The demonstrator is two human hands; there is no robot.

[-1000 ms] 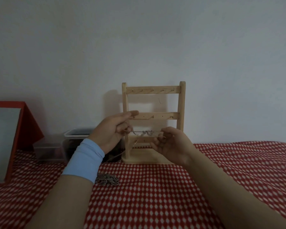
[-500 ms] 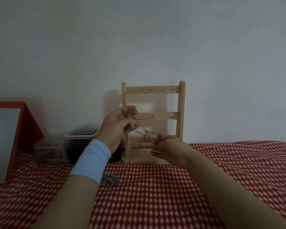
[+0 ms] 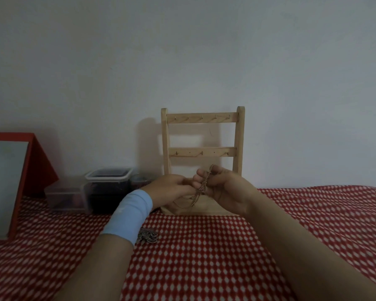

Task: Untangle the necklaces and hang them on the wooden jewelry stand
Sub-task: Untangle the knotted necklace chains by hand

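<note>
A wooden jewelry stand (image 3: pixel 239 135) with two hooked crossbars stands upright against the wall; no necklace hangs on it. In front of its base, my right hand (image 3: pixel 228 192) grips a thin chain necklace (image 3: pixel 205 181) that runs up over its fingers and dangles below in a loop. My left hand (image 3: pixel 172 187), with a light blue band at the wrist, pinches the same chain from the left, fingertips meeting the right hand. A small heap of tangled necklaces (image 3: pixel 148 235) lies on the red checked cloth, partly hidden by my left forearm.
Clear plastic containers (image 3: pixel 109 187) with dark contents sit left of the stand by the wall. A red-framed mirror (image 3: pixel 9 183) leans at the far left. The red and white checked cloth (image 3: pixel 204 257) covers the surface.
Both hands have dropped from the middle bar's height to in front of the stand's base and come together. The chain, stretched between them before, is now bunched at the right hand.
</note>
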